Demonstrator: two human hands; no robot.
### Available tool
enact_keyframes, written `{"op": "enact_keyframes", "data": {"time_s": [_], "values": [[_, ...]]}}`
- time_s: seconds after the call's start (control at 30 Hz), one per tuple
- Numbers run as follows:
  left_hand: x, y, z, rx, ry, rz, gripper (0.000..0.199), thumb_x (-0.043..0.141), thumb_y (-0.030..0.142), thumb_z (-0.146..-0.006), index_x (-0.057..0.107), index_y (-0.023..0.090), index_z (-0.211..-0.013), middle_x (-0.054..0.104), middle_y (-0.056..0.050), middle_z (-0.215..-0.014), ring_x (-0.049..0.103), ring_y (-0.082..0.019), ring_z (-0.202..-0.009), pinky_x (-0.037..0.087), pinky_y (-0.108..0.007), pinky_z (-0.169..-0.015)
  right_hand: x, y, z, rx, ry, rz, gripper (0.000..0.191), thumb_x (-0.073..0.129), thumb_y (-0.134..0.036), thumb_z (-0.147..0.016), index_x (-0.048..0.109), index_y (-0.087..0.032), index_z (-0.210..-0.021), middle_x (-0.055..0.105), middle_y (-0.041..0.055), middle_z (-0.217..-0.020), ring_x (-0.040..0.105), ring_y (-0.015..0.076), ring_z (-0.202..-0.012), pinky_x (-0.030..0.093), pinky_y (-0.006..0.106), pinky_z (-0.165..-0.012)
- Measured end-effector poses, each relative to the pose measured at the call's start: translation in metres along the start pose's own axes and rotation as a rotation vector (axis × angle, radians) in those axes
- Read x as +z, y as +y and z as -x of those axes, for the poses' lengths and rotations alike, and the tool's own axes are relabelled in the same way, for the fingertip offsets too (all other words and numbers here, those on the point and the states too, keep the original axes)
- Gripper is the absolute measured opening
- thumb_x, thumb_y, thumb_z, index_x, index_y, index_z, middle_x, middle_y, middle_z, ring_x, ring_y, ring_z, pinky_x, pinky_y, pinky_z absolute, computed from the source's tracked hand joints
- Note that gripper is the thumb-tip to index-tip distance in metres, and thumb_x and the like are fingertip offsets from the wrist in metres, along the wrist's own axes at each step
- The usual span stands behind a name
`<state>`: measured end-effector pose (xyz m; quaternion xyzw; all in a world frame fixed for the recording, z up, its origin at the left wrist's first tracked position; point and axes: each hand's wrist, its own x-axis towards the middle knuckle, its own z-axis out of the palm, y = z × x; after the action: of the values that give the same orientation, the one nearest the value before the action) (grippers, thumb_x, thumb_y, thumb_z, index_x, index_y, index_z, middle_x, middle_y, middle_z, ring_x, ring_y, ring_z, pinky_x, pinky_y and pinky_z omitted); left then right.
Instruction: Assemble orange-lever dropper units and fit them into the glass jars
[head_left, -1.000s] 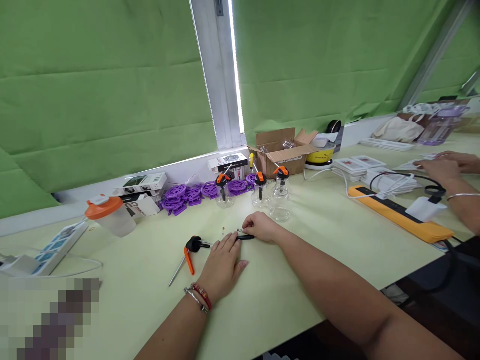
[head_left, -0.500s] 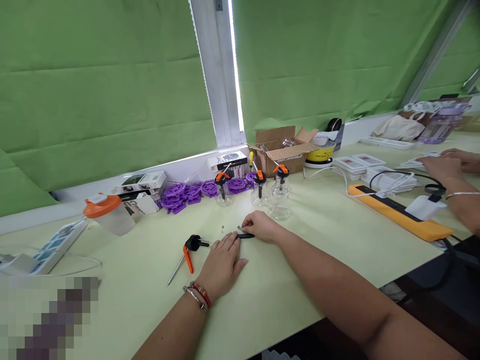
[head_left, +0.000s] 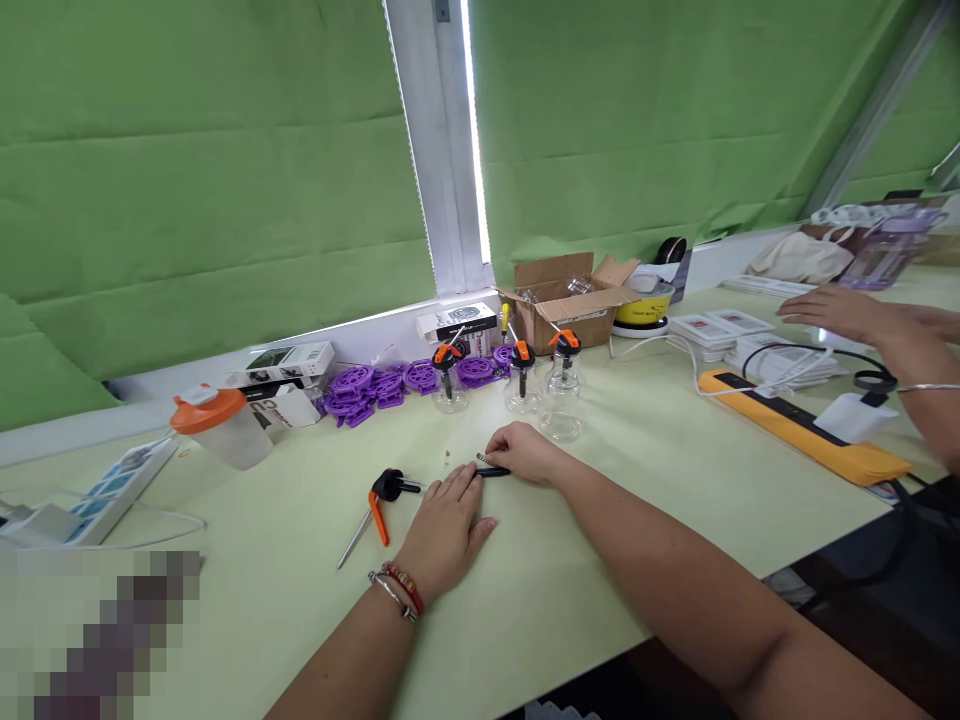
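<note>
My left hand (head_left: 448, 520) lies flat on the pale table, its fingertips at the left end of a thin black rod (head_left: 491, 472). At the rod's right end is my right hand (head_left: 525, 452), its fingers pinched on a small metal spring (head_left: 482, 458). A black and orange pump head (head_left: 388, 486) with a metal spout rests left of my left hand. Behind my hands stand three glass bottles with black and orange tops, the left one (head_left: 450, 392), the middle one (head_left: 523, 388) and the right one (head_left: 564, 376). Tiny pieces (head_left: 447, 456) lie near my left fingertips.
Purple plastic parts (head_left: 351, 392), boxes (head_left: 281, 403) and an open carton (head_left: 570, 318) line the back. A shaker cup (head_left: 225, 430) and power strip (head_left: 120, 490) are at left. At right are an orange power strip (head_left: 802, 428), white stacks and another person's hands (head_left: 847, 312).
Both my hands hold almost the same pose. At the right, the other person's hands have lifted and moved left over the white stacks.
</note>
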<state>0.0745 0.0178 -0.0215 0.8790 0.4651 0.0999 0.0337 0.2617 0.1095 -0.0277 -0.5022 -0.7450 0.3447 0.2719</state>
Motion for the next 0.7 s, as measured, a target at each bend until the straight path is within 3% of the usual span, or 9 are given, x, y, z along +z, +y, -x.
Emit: {"op": "enact_keyframes", "data": {"time_s": [0.1, 0.2, 0.3, 0.37, 0.47, 0.53, 0.6, 0.7], "values": [[-0.006, 0.004, 0.000, 0.005, 0.026, -0.028, 0.050, 0.040, 0.039, -0.090, 0.042, 0.015, -0.134, 0.036, -0.015, -0.147, 0.034, -0.029, -0.134, 0.032, -0.049, -0.106, 0.000, 0.000, -0.001, -0.010, 0.015, 0.012, 0.016, 0.060, -0.028, -0.073, 0.070, -0.016, -0.075, 0.070, 0.0028, -0.073, 0.058, 0.0134, -0.065, 0.042, 0.022, -0.059], [-0.021, 0.001, 0.002, -0.045, 0.170, -0.074, 0.044, 0.041, 0.038, -0.090, 0.049, 0.018, -0.129, 0.042, -0.013, -0.143, 0.038, -0.030, -0.130, 0.030, -0.051, -0.105, 0.001, -0.001, -0.001, -0.009, 0.051, 0.010, 0.018, 0.059, -0.030, -0.074, 0.070, -0.016, -0.077, 0.069, 0.0036, -0.073, 0.057, 0.0136, -0.065, 0.042, 0.022, -0.058], [-0.038, -0.017, 0.009, -0.291, 0.378, -0.154, 0.041, 0.040, 0.041, -0.089, 0.057, 0.016, -0.117, 0.052, -0.017, -0.133, 0.043, -0.033, -0.123, 0.031, -0.051, -0.101, 0.001, -0.004, 0.000, 0.002, 0.093, -0.002, 0.020, 0.057, -0.030, -0.075, 0.070, -0.016, -0.080, 0.067, 0.0037, -0.074, 0.056, 0.0136, -0.065, 0.041, 0.022, -0.057], [-0.045, -0.035, 0.016, -0.504, 0.411, -0.179, 0.047, 0.041, 0.046, -0.087, 0.056, 0.013, -0.116, 0.054, -0.020, -0.128, 0.048, -0.035, -0.117, 0.036, -0.050, -0.094, 0.001, -0.007, 0.002, -0.003, 0.120, -0.011, 0.020, 0.056, -0.030, -0.076, 0.069, -0.016, -0.081, 0.066, 0.0031, -0.073, 0.055, 0.0131, -0.064, 0.041, 0.022, -0.058], [-0.046, -0.060, 0.026, -0.696, 0.210, -0.025, 0.063, 0.048, 0.058, -0.077, 0.053, 0.012, -0.119, 0.064, -0.017, -0.105, 0.060, -0.033, -0.096, 0.044, -0.038, -0.073, 0.000, -0.014, 0.005, -0.022, 0.161, -0.034, 0.020, 0.053, -0.029, -0.077, 0.069, -0.016, -0.080, 0.064, 0.0018, -0.070, 0.052, 0.0121, -0.061, 0.041, 0.022, -0.057], [-0.043, -0.069, 0.030, -0.717, 0.091, 0.089, 0.048, 0.048, 0.053, -0.077, 0.059, 0.016, -0.106, 0.067, -0.010, -0.085, 0.063, -0.027, -0.078, 0.042, -0.031, -0.062, 0.002, -0.021, 0.008, -0.048, 0.180, -0.053, 0.020, 0.053, -0.028, -0.078, 0.068, -0.016, -0.081, 0.063, 0.0017, -0.070, 0.052, 0.0120, -0.060, 0.041, 0.022, -0.057], [-0.042, -0.072, 0.031, -0.669, 0.066, 0.161, 0.033, 0.047, 0.044, -0.079, 0.062, 0.019, -0.095, 0.066, -0.006, -0.079, 0.061, -0.023, -0.072, 0.040, -0.029, -0.059, 0.005, -0.028, 0.013, -0.099, 0.173, -0.066, 0.021, 0.052, -0.027, -0.080, 0.069, -0.016, -0.084, 0.065, 0.0027, -0.075, 0.053, 0.0123, -0.063, 0.042, 0.023, -0.060], [-0.042, -0.067, 0.031, -0.564, 0.116, 0.233, 0.026, 0.047, 0.034, -0.079, 0.064, 0.021, -0.095, 0.066, -0.007, -0.087, 0.060, -0.023, -0.078, 0.041, -0.030, -0.065, 0.015, -0.041, 0.023, -0.206, 0.096, -0.043, 0.023, 0.051, -0.025, -0.083, 0.069, -0.018, -0.094, 0.066, 0.0048, -0.088, 0.056, 0.0136, -0.072, 0.044, 0.025, -0.068]]}}
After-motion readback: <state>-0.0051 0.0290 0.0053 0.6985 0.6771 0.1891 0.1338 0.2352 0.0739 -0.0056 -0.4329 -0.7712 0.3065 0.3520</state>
